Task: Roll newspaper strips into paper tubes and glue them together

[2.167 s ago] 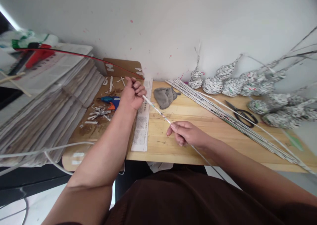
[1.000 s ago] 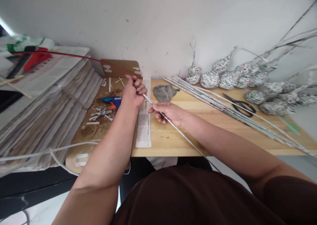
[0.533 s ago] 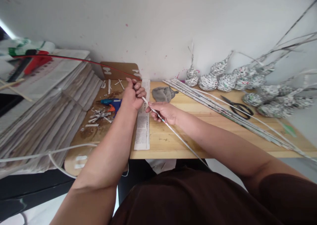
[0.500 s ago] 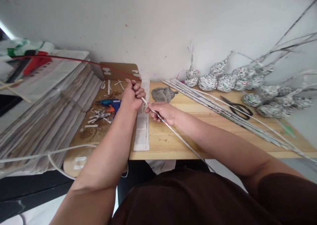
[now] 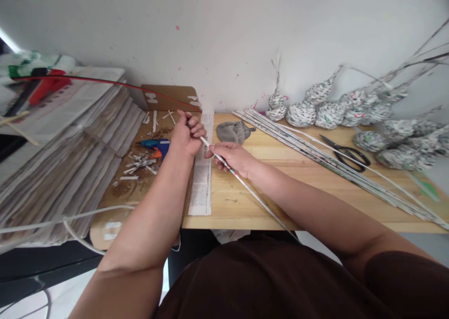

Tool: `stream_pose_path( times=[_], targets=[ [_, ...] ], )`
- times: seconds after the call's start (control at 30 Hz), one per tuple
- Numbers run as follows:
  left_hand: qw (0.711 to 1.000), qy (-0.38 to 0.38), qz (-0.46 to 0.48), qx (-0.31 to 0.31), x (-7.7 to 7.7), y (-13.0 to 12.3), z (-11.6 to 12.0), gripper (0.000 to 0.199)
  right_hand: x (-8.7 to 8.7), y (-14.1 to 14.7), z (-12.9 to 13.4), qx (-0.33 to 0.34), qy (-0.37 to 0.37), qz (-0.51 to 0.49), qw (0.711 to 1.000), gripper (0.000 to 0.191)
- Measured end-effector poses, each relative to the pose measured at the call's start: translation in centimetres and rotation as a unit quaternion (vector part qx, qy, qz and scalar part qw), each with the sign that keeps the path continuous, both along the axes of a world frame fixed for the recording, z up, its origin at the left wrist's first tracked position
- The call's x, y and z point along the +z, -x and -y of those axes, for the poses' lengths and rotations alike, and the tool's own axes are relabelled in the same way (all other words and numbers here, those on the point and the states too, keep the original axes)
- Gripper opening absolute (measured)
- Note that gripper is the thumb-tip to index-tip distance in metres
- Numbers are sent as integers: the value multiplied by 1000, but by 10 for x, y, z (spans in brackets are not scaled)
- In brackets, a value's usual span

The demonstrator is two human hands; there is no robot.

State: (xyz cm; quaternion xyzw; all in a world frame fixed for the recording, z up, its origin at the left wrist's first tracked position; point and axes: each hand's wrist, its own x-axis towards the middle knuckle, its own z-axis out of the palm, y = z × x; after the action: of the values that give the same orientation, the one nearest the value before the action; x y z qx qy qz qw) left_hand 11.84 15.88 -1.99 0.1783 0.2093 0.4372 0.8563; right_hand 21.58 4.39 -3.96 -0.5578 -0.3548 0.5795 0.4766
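Note:
A long thin rolled paper stick (image 5: 257, 198) runs slantwise from between my hands down to the table's front edge. My left hand (image 5: 188, 134) is curled round its upper end, palm up. Just to the right, my right hand (image 5: 229, 157) pinches the stick between thumb and fingers. Under the hands a narrow newspaper strip (image 5: 200, 188) lies along the wooden table (image 5: 238, 209). Behind my right hand is a grey cloth (image 5: 233, 132). More rolled paper sticks (image 5: 298, 147) lie in a bundle on the right.
Left: a stack of folded newspaper (image 5: 80, 150), a blue glue gun (image 5: 157, 146), paper scraps (image 5: 140, 163) and a red-handled tool (image 5: 51, 86). Right: black scissors (image 5: 347, 155) and several woven paper gourd shapes (image 5: 301, 114) by the wall.
Both hands keep nearly the same hold on the stick. The view has shifted slightly, so the gourd shapes and scissors appear farther right.

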Motion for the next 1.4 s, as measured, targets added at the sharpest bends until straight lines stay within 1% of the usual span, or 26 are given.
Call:
stream_pose_path(
  times=[0.13,0.2,0.27,0.33,0.43,0.47,0.5,0.57,0.6,0.63,0.7,0.77,0.8,0.83,0.9,0.93,0.97,1.03,1.07,1.1,1.13,1.2,1.27,1.3,1.4],
  targets=[
    [1000,1,-8,8,1,0,-1,40,-2,-2,7,32,-26,32,999,31],
    [1000,4,-6,13,1,1,-1,40,-5,-4,12,44,-51,72,995,34],
    [1000,7,3,14,2,1,-2,40,-7,-6,18,43,-64,109,991,34],
    [1000,10,11,10,2,2,-2,40,-9,-8,22,50,-46,86,994,36],
    [1000,9,15,9,2,2,-1,41,-9,-10,28,90,1,-8,996,40],
    [1000,8,14,11,2,2,-1,40,-9,-10,30,94,2,-5,996,37],
    [1000,7,14,14,2,2,-1,40,-8,-10,33,88,-10,21,996,33],
    [1000,7,17,18,2,2,-1,40,-6,-10,37,56,-52,105,992,24],
    [1000,6,19,18,2,2,-1,40,-6,-9,39,42,-67,131,988,22],
    [1000,3,21,17,3,2,-1,40,-5,-9,41,39,-70,132,988,22],
    [1000,-3,22,14,3,2,0,39,-5,-8,42,64,-37,60,995,28],
    [1000,-9,18,13,4,3,1,39,-5,-8,42,97,5,-20,995,33],
    [1000,-11,16,14,5,3,1,39,-5,-8,42,102,13,-29,994,34],
    [1000,-12,14,16,5,3,1,39,-5,-8,41,98,9,-14,995,34],
    [1000,-13,13,18,6,4,1,39,-5,-8,39,76,-16,31,996,33],
    [1000,-14,15,17,6,5,1,40,-5,-8,38,73,-24,30,997,33],
    [1000,-14,17,15,6,5,1,40,-4,-8,38,81,-25,5,996,33],
    [1000,-16,21,10,7,6,1,40,-3,-8,37,118,-9,-75,990,35],
    [1000,-17,21,8,7,6,1,40,-3,-7,37,135,-1,-99,986,37],
    [1000,-18,20,6,7,7,2,40,-4,-7,37,142,1,-99,985,37],
    [1000,-19,18,5,7,7,2,40,-4,-6,38,137,-5,-74,988,38],
    [1000,-20,15,9,6,6,2,40,-7,-5,37,105,-27,5,994,37],
    [1000,-20,15,14,5,5,1,41,-10,-6,36,83,-47,47,994,37],
    [1000,-21,17,15,5,4,1,41,-11,-7,36,86,-55,41,994,38],
    [999,-28,23,13,3,2,1,41,-13,-13,35,121,-60,-30,990,43]
  ],
)
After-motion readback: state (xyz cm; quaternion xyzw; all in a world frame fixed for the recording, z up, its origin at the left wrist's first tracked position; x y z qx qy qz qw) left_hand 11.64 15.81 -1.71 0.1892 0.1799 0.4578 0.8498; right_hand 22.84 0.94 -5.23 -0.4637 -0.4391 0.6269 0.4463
